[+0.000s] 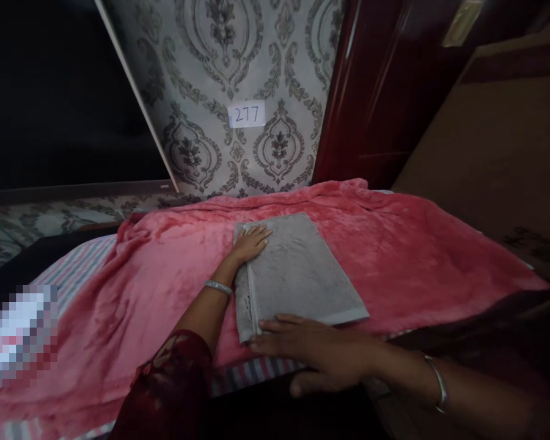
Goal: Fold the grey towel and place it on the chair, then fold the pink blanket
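Note:
A grey folded cloth (297,263), soft like a towel, lies flat on a pink plush blanket (174,263). Along its left side runs a folded strip with a pale edge and small dark marks. My left hand (252,243) rests on the far left corner of the cloth, fingers stretched out and palm down. Over the near edge is my right hand (321,351), its fingers extended to the left across the near left corner and its thumb apart. Neither hand grips the cloth.
A striped sheet (80,266) shows beneath the blanket. Behind are a patterned wall with a paper label (247,114) reading 277, a dark screen (68,98) at left, a dark red door (376,91), and a large cardboard box (499,134) at right.

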Demonstrator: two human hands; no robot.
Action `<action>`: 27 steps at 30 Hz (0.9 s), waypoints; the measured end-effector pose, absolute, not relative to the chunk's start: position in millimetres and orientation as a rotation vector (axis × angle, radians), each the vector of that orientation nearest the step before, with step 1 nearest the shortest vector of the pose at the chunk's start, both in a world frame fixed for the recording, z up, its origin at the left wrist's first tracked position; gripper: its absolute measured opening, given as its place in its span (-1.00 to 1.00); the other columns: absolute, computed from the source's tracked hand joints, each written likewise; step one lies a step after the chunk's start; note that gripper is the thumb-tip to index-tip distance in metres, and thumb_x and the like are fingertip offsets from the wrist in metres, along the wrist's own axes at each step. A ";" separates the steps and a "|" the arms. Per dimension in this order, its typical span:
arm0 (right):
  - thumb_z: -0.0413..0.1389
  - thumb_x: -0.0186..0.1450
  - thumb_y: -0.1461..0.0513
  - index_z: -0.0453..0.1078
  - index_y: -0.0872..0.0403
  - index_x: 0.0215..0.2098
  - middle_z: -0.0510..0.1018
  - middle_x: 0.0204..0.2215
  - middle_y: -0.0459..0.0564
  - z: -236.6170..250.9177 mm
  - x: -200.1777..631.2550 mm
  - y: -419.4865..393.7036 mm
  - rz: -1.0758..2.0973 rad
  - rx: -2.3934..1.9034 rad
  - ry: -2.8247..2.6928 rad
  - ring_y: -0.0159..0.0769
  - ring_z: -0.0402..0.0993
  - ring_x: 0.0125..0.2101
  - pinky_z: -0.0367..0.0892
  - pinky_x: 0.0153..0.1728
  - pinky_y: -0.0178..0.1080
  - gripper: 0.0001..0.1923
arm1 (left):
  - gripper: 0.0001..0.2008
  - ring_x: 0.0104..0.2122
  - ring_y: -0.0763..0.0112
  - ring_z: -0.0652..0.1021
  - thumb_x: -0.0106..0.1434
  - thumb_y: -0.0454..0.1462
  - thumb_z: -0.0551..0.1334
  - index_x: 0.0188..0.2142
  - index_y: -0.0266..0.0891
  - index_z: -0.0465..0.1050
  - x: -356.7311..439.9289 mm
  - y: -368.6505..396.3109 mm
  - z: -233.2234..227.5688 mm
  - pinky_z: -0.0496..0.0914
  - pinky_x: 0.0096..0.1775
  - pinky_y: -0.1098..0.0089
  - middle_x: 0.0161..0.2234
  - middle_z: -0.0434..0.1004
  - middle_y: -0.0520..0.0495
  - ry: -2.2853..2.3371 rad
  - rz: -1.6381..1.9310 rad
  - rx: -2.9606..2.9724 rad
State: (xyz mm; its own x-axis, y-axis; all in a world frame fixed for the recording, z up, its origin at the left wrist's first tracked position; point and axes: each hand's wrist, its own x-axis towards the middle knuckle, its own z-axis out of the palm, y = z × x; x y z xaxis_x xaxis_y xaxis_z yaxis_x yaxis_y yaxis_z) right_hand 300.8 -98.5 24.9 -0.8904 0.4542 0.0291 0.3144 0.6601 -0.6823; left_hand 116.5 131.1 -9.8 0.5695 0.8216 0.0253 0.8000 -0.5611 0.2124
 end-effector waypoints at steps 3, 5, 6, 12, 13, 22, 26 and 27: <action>-0.07 0.46 -0.04 0.02 -0.01 0.43 0.14 0.38 0.03 29.2 321.4 -74.6 0.853 -0.830 -2.516 -0.22 0.01 0.36 -0.01 0.34 -0.08 -0.35 | -0.49 0.39 0.26 0.06 0.42 -0.17 -0.05 0.34 0.02 0.15 116.3 130.9 -6.1 -0.11 0.33 -0.08 0.41 0.02 -0.01 1.382 0.191 2.606; -0.12 0.48 -0.02 0.08 0.05 0.41 0.13 0.37 0.08 27.7 337.2 -45.3 0.607 -1.042 -2.449 -0.15 -0.06 0.38 -0.06 0.35 0.00 -0.38 | -0.52 0.37 0.21 0.13 0.40 -0.17 -0.01 0.29 -0.01 0.25 119.4 131.7 1.1 -0.09 0.32 -0.10 0.38 0.12 -0.05 1.384 0.216 2.585; -0.12 0.48 0.00 0.09 0.08 0.40 0.13 0.37 0.11 26.0 343.8 -29.0 0.509 -1.141 -2.435 -0.12 -0.10 0.39 -0.08 0.35 0.03 -0.39 | -0.54 0.35 0.18 0.19 0.40 -0.18 -0.01 0.24 -0.05 0.32 122.7 132.5 6.5 -0.07 0.31 -0.12 0.34 0.22 -0.09 1.388 0.236 2.579; -0.05 0.45 -0.01 0.09 0.00 0.41 -0.01 0.42 0.10 3.7 346.1 34.8 0.261 -1.452 -2.522 0.07 -0.24 0.41 -0.21 0.32 0.23 -0.38 | -0.47 0.28 0.25 0.31 0.46 -0.11 -0.18 0.24 -0.14 0.34 166.8 145.9 34.6 0.07 0.31 0.11 0.28 0.34 -0.13 1.240 0.342 2.658; -0.05 0.45 -0.04 0.08 -0.04 0.41 -0.03 0.42 0.08 -1.5 343.1 37.3 0.240 -1.452 -2.546 0.10 -0.26 0.41 -0.24 0.31 0.27 -0.37 | -0.47 0.31 0.27 0.26 0.46 -0.09 -0.18 0.28 -0.11 0.29 173.8 148.7 33.2 0.05 0.32 0.11 0.32 0.27 -0.09 1.190 0.313 2.665; -0.06 0.44 -0.09 -0.04 -0.14 0.44 -0.13 0.44 0.03 -12.7 342.5 26.7 0.320 -1.328 -2.602 0.02 -0.39 0.42 -0.42 0.32 0.26 -0.33 | -0.46 0.41 0.23 0.00 0.46 -0.06 -0.21 0.35 0.03 0.13 180.4 161.0 -7.5 -0.21 0.33 -0.08 0.42 0.01 0.01 1.120 0.173 2.656; 0.00 0.42 -0.08 -0.01 -0.15 0.43 -0.11 0.44 -0.03 -7.3 341.9 -22.3 0.544 -1.102 -2.677 0.02 -0.41 0.42 -0.46 0.32 0.26 -0.33 | -0.46 0.41 0.23 0.00 0.45 -0.06 -0.17 0.35 -0.01 0.13 180.9 161.3 -6.2 -0.20 0.34 -0.07 0.42 0.01 -0.01 1.126 0.169 2.664; 0.02 0.41 -0.06 -0.02 -0.17 0.43 -0.09 0.44 -0.04 -5.4 341.8 -39.9 0.624 -1.044 -2.681 0.00 -0.39 0.42 -0.45 0.33 0.26 -0.32 | -0.47 0.41 0.23 0.00 0.45 -0.07 -0.16 0.35 -0.02 0.13 181.2 161.0 -5.8 -0.19 0.34 -0.07 0.42 0.02 -0.01 1.131 0.169 2.668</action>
